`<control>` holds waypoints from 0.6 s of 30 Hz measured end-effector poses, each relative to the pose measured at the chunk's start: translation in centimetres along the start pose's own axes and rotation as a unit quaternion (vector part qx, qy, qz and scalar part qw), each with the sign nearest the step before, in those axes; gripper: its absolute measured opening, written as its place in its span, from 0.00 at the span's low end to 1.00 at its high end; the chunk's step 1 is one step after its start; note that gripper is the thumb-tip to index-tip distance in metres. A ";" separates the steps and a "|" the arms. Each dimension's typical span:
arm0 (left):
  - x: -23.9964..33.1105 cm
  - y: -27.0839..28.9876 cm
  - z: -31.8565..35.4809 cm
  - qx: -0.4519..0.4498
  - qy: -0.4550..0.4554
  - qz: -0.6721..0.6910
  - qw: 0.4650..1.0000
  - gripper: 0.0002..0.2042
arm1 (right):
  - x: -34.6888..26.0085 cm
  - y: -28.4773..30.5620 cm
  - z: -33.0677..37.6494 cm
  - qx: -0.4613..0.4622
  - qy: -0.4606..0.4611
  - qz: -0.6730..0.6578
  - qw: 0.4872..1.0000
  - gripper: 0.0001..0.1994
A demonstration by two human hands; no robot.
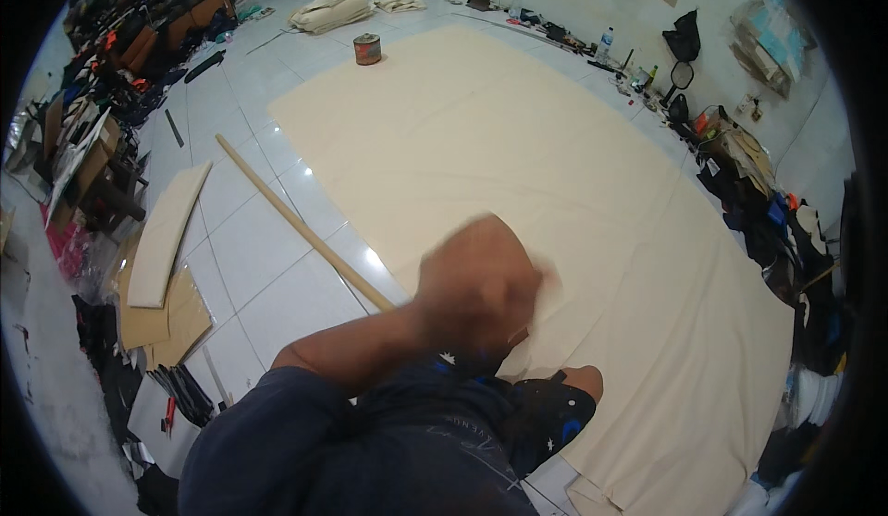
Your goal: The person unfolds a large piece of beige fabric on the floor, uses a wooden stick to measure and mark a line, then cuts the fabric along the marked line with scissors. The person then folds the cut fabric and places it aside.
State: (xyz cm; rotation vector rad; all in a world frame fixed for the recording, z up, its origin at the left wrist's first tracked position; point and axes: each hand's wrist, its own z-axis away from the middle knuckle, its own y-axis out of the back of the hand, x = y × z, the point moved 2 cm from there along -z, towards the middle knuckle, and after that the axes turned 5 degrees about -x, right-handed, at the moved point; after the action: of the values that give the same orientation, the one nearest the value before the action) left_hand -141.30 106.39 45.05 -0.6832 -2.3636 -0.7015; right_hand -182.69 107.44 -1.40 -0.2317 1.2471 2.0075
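Note:
A wide cream cloth [499,137] lies spread over the tiled floor in front of me, with soft folds and ripples at its near right. My left forearm crosses from the lower left, and my left hand [476,299] is over the cloth's near edge, close to my bent legs. Motion smears its fingers, so neither their pose nor anything in them can be made out. My right hand does not show. A long pale wooden stick [301,229] lies on the tiles left of the cloth, its near end passing behind my left forearm.
A rusty tin can [367,49] stands at the cloth's far left corner. Folded cream cloth [331,9] lies beyond it. At the left are a cream folded strip [168,239] over brown card and heaped materials. Bottles [604,44] and small tools line the right wall.

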 end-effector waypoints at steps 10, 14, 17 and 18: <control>-38.9 -3.4 33.4 -0.301 0.605 -0.209 0.707 0.34 | 3.3 1.0 4.6 -0.017 -0.021 0.041 0.999 0.23; -39.0 -4.1 37.0 -0.444 0.589 -0.287 0.610 0.38 | 7.4 1.7 7.3 0.009 -0.040 0.073 0.997 0.23; -43.1 1.7 40.2 -0.345 0.642 -0.276 0.626 0.35 | 7.4 -0.3 7.6 0.007 -0.003 0.065 0.998 0.23; -43.6 3.7 40.8 -0.220 0.727 -0.216 0.613 0.32 | 7.0 -1.1 6.9 0.007 0.018 0.065 0.998 0.23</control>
State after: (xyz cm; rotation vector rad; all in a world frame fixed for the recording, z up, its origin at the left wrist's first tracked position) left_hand -123.65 120.94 -10.23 0.3594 -0.7342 -1.3419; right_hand -185.32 116.96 -2.15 -0.1852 1.3290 2.1119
